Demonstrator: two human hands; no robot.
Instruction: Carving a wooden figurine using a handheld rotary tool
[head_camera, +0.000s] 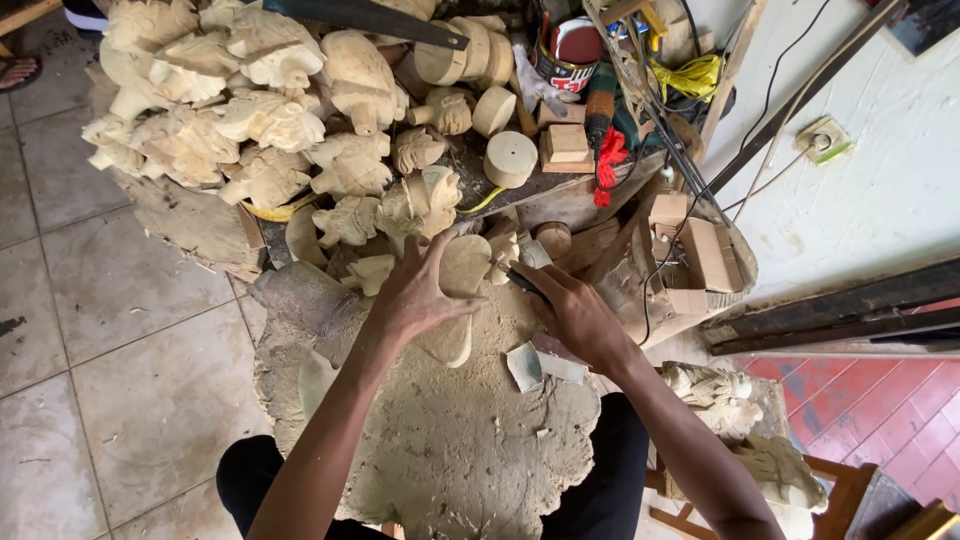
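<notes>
My left hand (415, 290) grips a pale, rounded wooden carving (462, 268) that rests on a dusty, sawdust-covered cloth (470, 450) over my lap. My right hand (578, 318) is closed around a dark-handled carving tool (522, 281), whose tip meets the carving's upper right side. Both hands sit close together at the middle of the view. The carving's lower end (450, 345) shows below my left palm.
A heap of pale carved wooden figures (250, 110) fills the upper left. Round wood blanks (510, 158), small blocks, a can and tools crowd the top centre. Cardboard boxes (705, 255) lie to the right, another carving (715, 395) by my right knee, grey tiles on the left.
</notes>
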